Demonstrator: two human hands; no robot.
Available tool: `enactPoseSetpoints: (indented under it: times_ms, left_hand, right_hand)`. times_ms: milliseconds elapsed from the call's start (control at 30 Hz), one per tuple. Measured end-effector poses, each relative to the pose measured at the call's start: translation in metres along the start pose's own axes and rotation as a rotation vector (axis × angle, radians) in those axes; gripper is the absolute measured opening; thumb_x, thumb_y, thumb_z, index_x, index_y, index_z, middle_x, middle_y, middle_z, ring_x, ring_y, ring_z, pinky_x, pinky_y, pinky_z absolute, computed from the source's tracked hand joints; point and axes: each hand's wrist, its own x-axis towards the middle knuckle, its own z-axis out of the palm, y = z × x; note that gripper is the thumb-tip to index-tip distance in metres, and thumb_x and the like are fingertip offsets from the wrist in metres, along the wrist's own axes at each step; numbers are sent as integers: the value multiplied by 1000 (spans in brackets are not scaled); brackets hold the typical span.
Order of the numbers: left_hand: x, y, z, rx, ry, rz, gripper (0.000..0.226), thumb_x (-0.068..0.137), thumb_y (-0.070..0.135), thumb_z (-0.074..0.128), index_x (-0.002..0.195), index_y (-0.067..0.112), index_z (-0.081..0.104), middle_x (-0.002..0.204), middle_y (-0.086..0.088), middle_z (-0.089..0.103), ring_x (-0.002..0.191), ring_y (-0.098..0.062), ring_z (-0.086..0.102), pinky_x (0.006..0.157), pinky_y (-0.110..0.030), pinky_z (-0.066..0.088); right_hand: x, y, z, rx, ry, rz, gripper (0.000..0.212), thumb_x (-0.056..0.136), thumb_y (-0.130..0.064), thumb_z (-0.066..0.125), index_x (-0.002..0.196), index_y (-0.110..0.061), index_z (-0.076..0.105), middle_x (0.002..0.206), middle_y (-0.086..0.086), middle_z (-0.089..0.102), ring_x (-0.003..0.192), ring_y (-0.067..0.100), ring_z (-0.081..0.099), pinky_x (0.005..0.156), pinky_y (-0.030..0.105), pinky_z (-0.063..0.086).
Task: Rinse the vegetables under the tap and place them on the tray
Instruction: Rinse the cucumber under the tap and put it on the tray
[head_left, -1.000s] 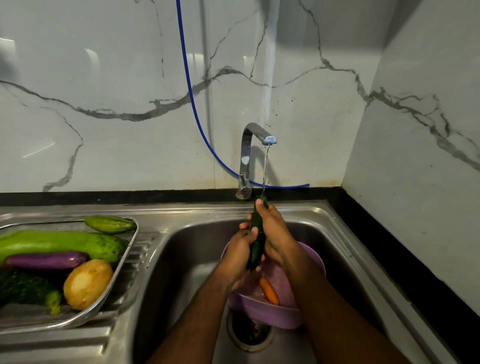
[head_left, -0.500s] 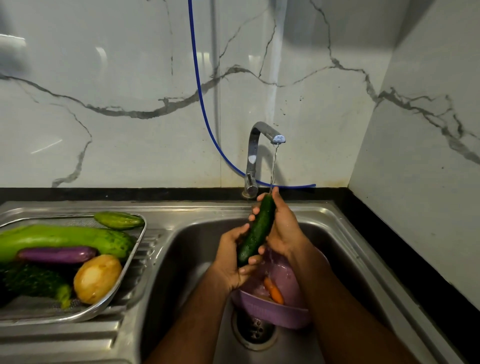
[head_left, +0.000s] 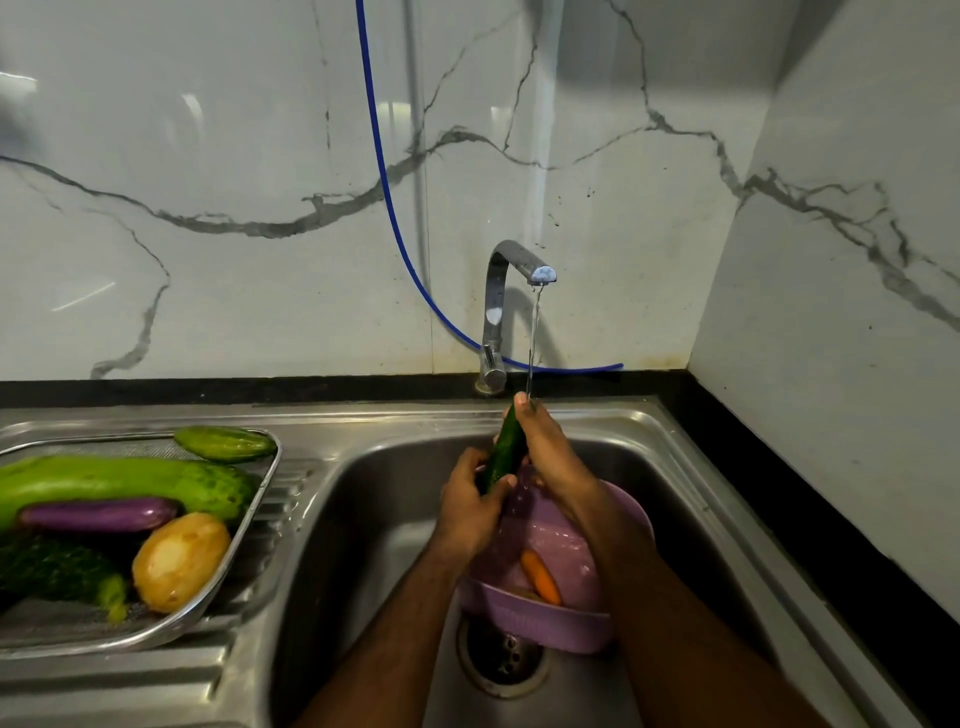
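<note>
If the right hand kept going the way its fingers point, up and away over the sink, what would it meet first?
Probably the water stream, already at the right hand fingertips; behind it, the tap base. Depth is hard to judge.

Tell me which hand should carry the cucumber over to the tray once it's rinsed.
Left, probably. The tray sits to the left of the sink, and the left hand already grips the cucumber's lower end on that side. The right hand would have to reach across.

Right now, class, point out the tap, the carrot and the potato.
tap (head_left: 493, 312): head view, on its upright chrome stem.
carrot (head_left: 540, 577): head view, mid-body, inside the purple bowl.
potato (head_left: 179, 561): head view, centre of its skin, on the tray.
</note>
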Motion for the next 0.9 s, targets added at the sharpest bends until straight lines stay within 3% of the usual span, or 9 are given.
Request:
enactPoseSetpoints:
  times_ms: [100, 233, 300, 367, 467, 633, 800, 900]
  left_hand:
    - [-3, 2, 0, -62, -10, -32, 20, 82, 27, 70, 101, 26, 63, 100, -3, 73, 95, -26, 70, 87, -55, 57]
    - [-6, 10, 3, -168, -37, -107, 13, 91, 18, 70, 102, 11, 68, 97, -18, 73, 82, -33, 70, 75, -57, 59]
    - [-9, 15, 3, -281, -101, -196, 26, 95, 28, 66, 109, 7, 68, 90, -17, 70, 67, -28, 65, 59, -42, 61]
    - [-13, 19, 1, -310, -125, -249, 36, 98, 39, 58, 111, 6, 66, 77, -13, 63, 51, -20, 58, 44, -27, 50]
    - [-15, 23, 1, -228, -123, -261, 46, 102, 51, 40, 107, 12, 62, 65, -4, 52, 42, -12, 43, 40, -19, 32]
    - [-20, 39, 0, -360, -169, -379, 63, 96, 69, 30, 82, 15, 60, 54, 3, 40, 40, -8, 29, 40, -16, 20]
    - [-13, 39, -3, -669, -240, -394, 71, 93, 72, 28, 78, 10, 61, 52, 3, 34, 36, -8, 24, 38, -17, 17]
    - [-10, 37, 0, -663, -171, -394, 71, 96, 69, 26, 78, 10, 62, 53, 2, 37, 38, -9, 26, 38, -18, 19]
  right_hand:
    - [-2, 0, -4, 72, 36, -17, 25, 104, -43, 54, 119, -25, 62, 114, 8, 74, 113, 26, 69, 103, 46, 54]
    - [0, -6, -8, 396, 102, 10, 22, 106, -32, 52, 122, -20, 61, 104, 9, 71, 106, 25, 69, 98, 41, 55]
    - [2, -11, -9, 487, 138, -7, 22, 106, -30, 52, 123, -20, 60, 102, 9, 68, 96, 21, 68, 88, 36, 56]
    - [2, -16, -7, 551, 169, -28, 19, 106, -29, 52, 121, -21, 60, 100, 8, 66, 89, 18, 66, 81, 33, 56]
    - [2, -13, -4, 523, 188, -73, 20, 104, -24, 57, 124, -19, 59, 98, 6, 65, 85, 17, 65, 77, 34, 57]
    - [-6, -8, -4, 633, -72, -22, 31, 91, -3, 71, 117, -15, 59, 79, 2, 63, 70, 13, 62, 71, 33, 59]
    - [-25, -15, -3, 576, -333, 80, 25, 93, 1, 63, 115, -9, 59, 88, 9, 63, 70, 14, 68, 52, 22, 56]
    - [-22, -13, -2, 516, -316, 56, 29, 91, -3, 67, 119, -9, 62, 92, 6, 69, 84, 15, 71, 73, 27, 61]
